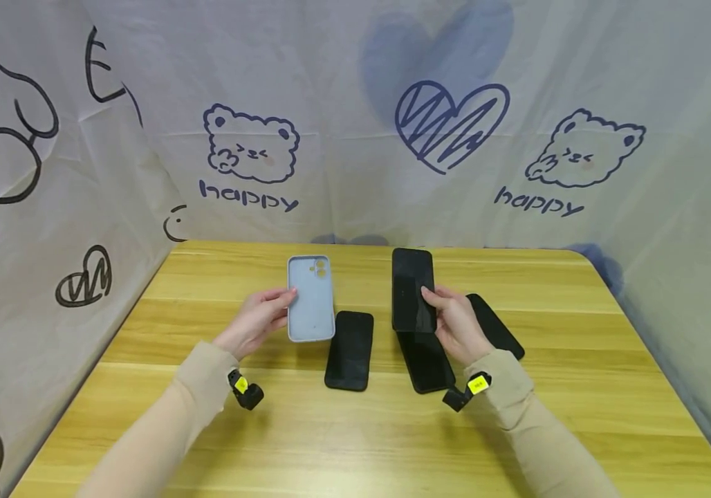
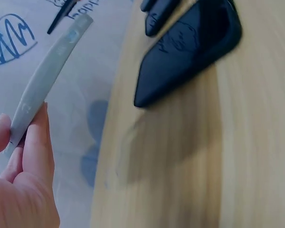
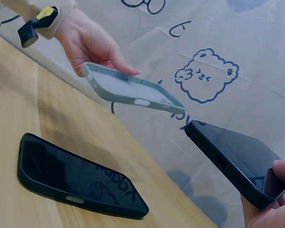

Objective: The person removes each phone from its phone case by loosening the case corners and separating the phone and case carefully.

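Between thumb and fingers, my left hand (image 1: pixel 259 319) holds a light blue phone case (image 1: pixel 310 299) above the table, its inner side toward the head camera and the camera cutout at top. My right hand (image 1: pixel 458 319) grips a black phone (image 1: pixel 413 287) by its right edge, screen up, also raised. A second dark phone (image 1: pixel 427 361) lies below it, partly covered by the held one in the head view. Another black phone (image 1: pixel 350 351) lies on the table between the hands; the right wrist view shows this phone (image 3: pixel 80 175) with a side button cutout along its edge.
One more dark phone (image 1: pixel 496 326) lies slanted on the right, partly behind my right hand. All lie on a wood-grain table (image 1: pixel 355 443). A white cloth (image 1: pixel 343 90) with drawn bears and hearts hangs behind the table and along both sides.
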`<state>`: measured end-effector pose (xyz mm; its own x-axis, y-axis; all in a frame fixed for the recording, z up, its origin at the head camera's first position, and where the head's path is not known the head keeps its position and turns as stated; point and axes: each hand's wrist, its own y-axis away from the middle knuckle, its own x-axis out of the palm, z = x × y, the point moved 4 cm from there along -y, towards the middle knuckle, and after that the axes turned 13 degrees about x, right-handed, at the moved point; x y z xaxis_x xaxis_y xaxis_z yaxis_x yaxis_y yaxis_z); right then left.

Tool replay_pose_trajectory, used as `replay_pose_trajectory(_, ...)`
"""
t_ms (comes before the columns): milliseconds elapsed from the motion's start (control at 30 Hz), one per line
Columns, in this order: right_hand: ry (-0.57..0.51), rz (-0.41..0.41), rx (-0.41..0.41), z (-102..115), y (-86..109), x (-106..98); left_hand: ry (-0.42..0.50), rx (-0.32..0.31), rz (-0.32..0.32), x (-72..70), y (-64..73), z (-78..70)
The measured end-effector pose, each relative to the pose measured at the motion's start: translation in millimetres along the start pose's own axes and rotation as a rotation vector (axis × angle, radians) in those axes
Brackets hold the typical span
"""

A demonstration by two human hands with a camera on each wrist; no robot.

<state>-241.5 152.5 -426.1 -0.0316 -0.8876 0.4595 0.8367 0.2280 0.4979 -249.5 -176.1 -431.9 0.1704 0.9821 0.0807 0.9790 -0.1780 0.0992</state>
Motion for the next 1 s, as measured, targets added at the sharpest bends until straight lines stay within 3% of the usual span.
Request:
replay_pose_trajectory(400,-0.014,-0.005,0.051,-13.4,-3.0,2.3,-0.156,-0.107,0.015,-30.2,3.1,27.1)
replay_pose_trajectory(700,-0.004,0.005,0.071,-22.5,-8.6,5.1,-0.225,-0.102,0.035,-39.4,5.3,41.7)
replay_pose_trajectory(833,-0.009,0.013,0.074,-24.4,-10.6,7.0,-0.337,-0.075,0.036,-42.5,7.4,43.2)
replay_pose_trajectory(1000,-0.01,-0.004,0.073,-25.3,-11.0,6.7,-0.556,-0.046,0.009,-44.6,10.9,41.0)
